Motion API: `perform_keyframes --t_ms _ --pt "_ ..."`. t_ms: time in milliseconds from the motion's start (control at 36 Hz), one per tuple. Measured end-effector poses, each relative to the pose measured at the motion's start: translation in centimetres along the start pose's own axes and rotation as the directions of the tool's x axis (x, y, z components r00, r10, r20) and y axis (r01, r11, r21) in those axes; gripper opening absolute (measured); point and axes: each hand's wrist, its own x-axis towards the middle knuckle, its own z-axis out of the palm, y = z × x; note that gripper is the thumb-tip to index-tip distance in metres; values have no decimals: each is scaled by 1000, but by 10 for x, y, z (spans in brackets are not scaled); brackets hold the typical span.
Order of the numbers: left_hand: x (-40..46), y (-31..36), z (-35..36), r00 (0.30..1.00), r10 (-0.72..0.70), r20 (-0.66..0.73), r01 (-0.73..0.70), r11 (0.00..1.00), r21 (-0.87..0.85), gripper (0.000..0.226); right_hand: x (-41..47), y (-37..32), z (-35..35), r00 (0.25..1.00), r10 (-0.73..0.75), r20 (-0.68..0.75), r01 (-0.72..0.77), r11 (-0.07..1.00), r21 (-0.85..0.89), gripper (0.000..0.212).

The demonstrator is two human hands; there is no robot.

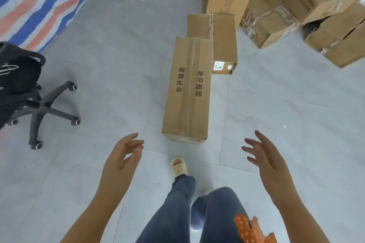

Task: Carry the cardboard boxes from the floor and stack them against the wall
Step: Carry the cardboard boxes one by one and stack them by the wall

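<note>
Long box (187, 92) (printed 非开箱面, twice) on floor — L hand (121, 157) & R hand (264, 156) grips spread, nothing held

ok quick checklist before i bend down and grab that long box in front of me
1. Both hands free: ok. Left hand and right hand are open and hold nothing.
2. Long box sealed: ok on top, the tape runs along the seam; underside cannot tell.
3. Nothing stacked on it: ok.
4. Room for a grip on each long side: left ok; far right end sits close to the smaller box.
5. Footing: ok, slippered foot on bare floor just short of the box.
6. Weight: cannot tell.
</note>
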Motion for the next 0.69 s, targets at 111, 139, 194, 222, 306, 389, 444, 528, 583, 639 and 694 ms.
perform_keyframes --t_ms 111,139,194,222,306,389,444,528,583,639,694 --pt "77 -29 26 996 -66 65 60 994 93 28 63 27 25 992 120 28 -119 992 -45 29" --pt "97 -40 36 994 -90 69 82 991 107 27 81 40 32 988 150 38 -147 986 -74 29" --pt "138 -70 57 987 -145 74 135 983 126 28 117 69 48 976 207 66 -197 971 -133 29" --pt "157 -88 68 980 -182 75 172 977 124 28 135 87 57 968 241 75 -228 963 -145 29" --pt "208 -144 102 945 -321 65 317 946 74 30 183 141 87 938 334 88 -318 935 -155 33" --pt "244 -195 136 899 -436 26 437 900 -9 35 218 185 118 905 410 113 -391 907 -154 51" --pt "258 -221 155 874 -485 37 487 871 -74 38 233 209 137 892 421 163 -401 905 -144 60" --pt "263 -249 175 873 -476 105 485 870 -89 36 248 238 159 897 366 247 -355 931 -90 54" --pt "264 -264 182 863 -491 122 504 851 -146 58 251 248 168 903 336 268 -336 941 -47 48" --pt "265 -274 184 858 -497 128 513 834 -205 61 252 256 173 906 328 268 -350 936 35 60" --pt "267 -274 185 853 -504 135 522 810 -269 45 251 257 176 899 332 284 -380 915 133 60"
